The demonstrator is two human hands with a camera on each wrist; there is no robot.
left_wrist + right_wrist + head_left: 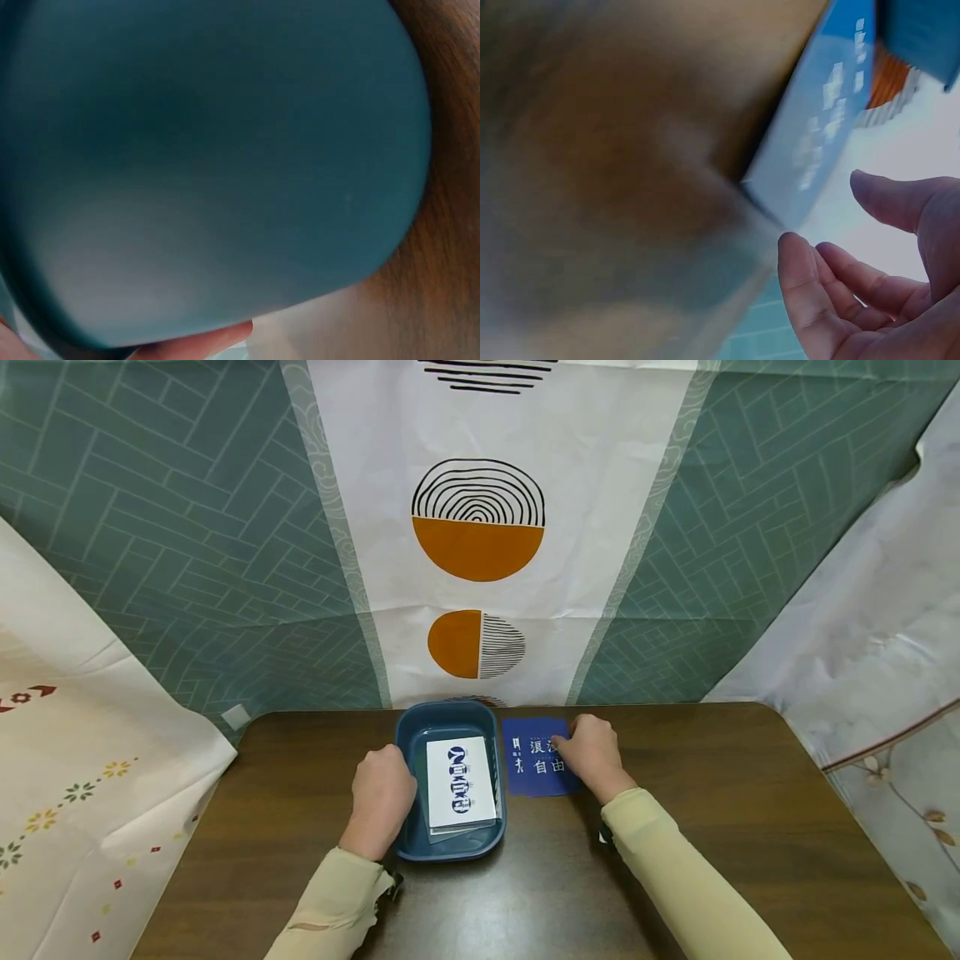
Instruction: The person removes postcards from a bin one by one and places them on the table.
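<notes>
My left hand (pixel 381 793) grips the left rim of a dark blue plastic basket (pixel 450 852). In the left wrist view the basket wall (pixel 225 180) fills most of the picture, with a finger (pixel 202 345) curled at its rim. A stack of cards lies inside, topped by a white card (pixel 480 785) with dark blue print. Just right of the basket, a blue card (pixel 528 777) with white characters lies on the table. Over its right edge is my right hand (pixel 596 752). The right wrist view shows thumb (pixel 892 196) and fingers apart, fingertips right at the card's corner.
Everything stands on a dark brown wooden table (pixel 712 793), near its back edge. Behind it hangs a green and white cloth (pixel 487 435) with orange and striped circles. Pale patterned cloths hang at the left (pixel 97 760) and right sides.
</notes>
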